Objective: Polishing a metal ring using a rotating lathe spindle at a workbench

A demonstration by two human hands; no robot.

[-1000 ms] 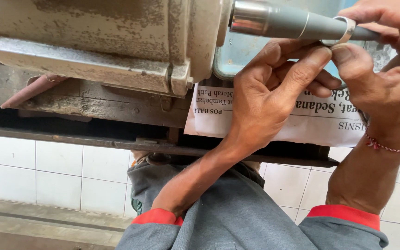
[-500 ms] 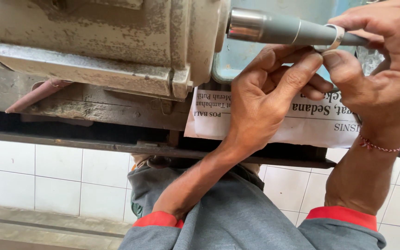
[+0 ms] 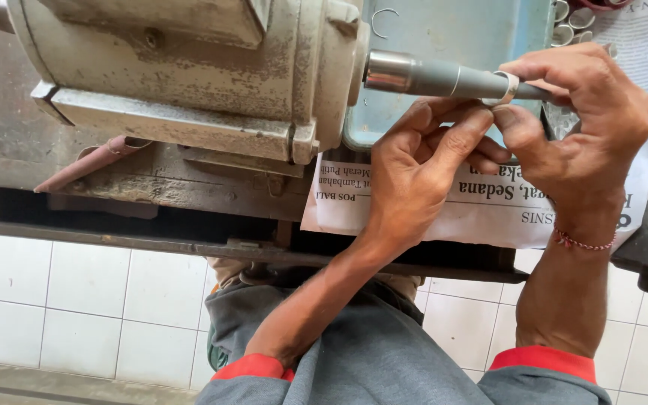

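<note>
- Worn grey metal motor housing (image 3: 181, 67) w/ chipped paint fills the upper left of the view; sits on a dark, grimy metal bench (image 3: 189, 187).
- Long grey tapered spindle (image 3: 444, 77) sticks out of the motor's right end, shiny steel collar next to the housing, running horiz. toward the right.
- Small silver ring (image 3: 505, 88) sits around the spindle, far from the collar, near the thin end.
- Right hand (image 3: 586, 142): thumb under, fingers curled over the top of the spindle, pinching the ring from both sides; thin red thread bracelet (image 3: 583, 241) on the wrist.
- Left hand (image 3: 414, 180): comes up from below, fingers bent, index + thumb tips touching the spindle's underside just beside the ring; not wrapped round anything, so it steadies rather than grips.
- Sheet of printed newspaper (image 3: 489, 210) lies over the bench edge under both hands, hanging a bit past the front.
- Pale blue-green tray (image 3: 451, 30) behind the spindle; more small silver rings (image 3: 575, 26) lie at its upper right corner.
- Person wears a grey top w/ red cuffs (image 3: 253, 367); both forearms bare.
- White tiled floor (image 3: 76, 300) shows below the bench.
</note>
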